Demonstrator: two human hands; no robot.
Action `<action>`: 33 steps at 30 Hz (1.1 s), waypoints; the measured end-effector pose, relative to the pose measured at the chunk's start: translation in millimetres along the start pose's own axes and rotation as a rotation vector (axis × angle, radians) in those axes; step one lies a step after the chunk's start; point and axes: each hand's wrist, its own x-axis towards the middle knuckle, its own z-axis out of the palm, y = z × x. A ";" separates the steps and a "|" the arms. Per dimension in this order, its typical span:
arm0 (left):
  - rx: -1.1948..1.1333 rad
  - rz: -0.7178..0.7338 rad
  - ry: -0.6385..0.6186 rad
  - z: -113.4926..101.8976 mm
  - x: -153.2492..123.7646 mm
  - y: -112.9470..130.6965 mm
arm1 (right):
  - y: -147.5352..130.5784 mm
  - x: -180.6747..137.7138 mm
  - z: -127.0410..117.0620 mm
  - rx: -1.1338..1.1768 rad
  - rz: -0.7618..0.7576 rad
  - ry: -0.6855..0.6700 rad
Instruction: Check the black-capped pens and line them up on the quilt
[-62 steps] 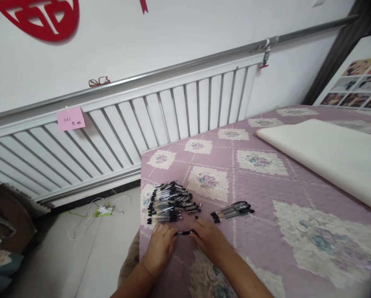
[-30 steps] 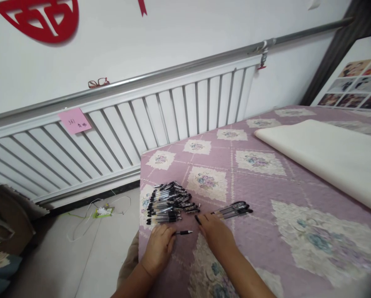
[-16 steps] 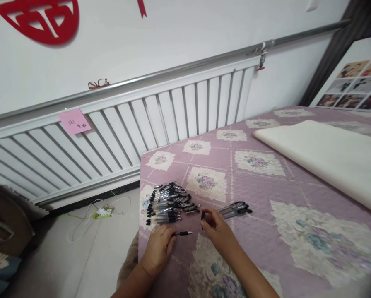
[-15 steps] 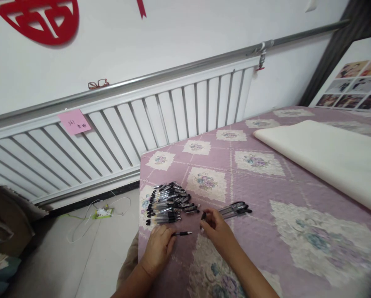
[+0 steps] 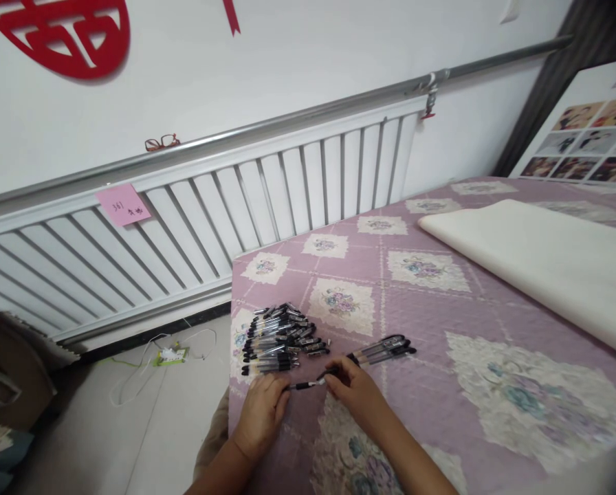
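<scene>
My left hand (image 5: 263, 407) is closed round a pen (image 5: 302, 386), whose dark grip and tip point right out of the fingers. Between the thumb and fingers of my right hand (image 5: 350, 383) is a black pen cap (image 5: 328, 372), held right at the pen's tip. Whether the cap has slid over the tip I cannot tell. Just beyond my left hand lies a pile of pens and loose caps (image 5: 282, 340). To the right of my right hand, several capped pens (image 5: 385, 348) lie together in a bundle.
A purple floral cloth (image 5: 421, 309) covers the surface under the pens. A folded cream sheet (image 5: 540, 254) lies at the right. Behind stands a white radiator (image 5: 246, 206) with a pink note (image 5: 122, 205). A power strip (image 5: 171, 354) with cables is on the floor at left.
My right hand has moved left with the cap, bringing it to the pen's tip. My left hand has stayed in place with the pen.
</scene>
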 end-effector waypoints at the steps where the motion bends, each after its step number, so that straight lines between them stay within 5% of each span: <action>1: 0.000 0.006 0.007 0.1 -0.1 -0.3 | -1.3 -0.5 0.8 -0.024 -0.009 -0.002; 14: 0.044 0.026 -0.031 0.2 -0.7 0.5 | -17.1 -5.8 13.5 -0.424 -0.148 -0.187; 33: 0.068 0.077 0.007 -4.0 -1.4 1.7 | -17.3 -6.4 23.2 -0.496 -0.169 -0.251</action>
